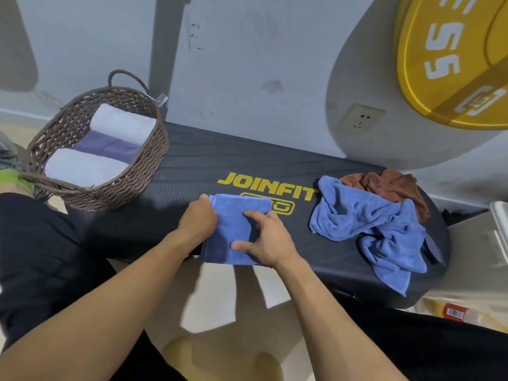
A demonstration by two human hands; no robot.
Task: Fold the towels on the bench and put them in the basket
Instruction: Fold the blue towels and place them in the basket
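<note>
A gym: a padded workout bench [275, 166] below a yellow weight plate [445, 59] by the wall

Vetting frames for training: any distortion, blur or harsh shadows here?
Head view: strong wide-angle bending, the black padded bench curves. Head view: folded blue terry towel, left hand and right hand are sharp, no motion blur. Head view: round yellow weight plate throws a broad shadow on the grey wall; no glare.

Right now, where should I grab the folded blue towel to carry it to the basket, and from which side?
Take the folded blue towel by its near edge, coming from below. That edge reaches the near rim of the bench, so fingers can probably slide under the flat stack. The left hand grips its left edge, on the side toward the basket.
</note>
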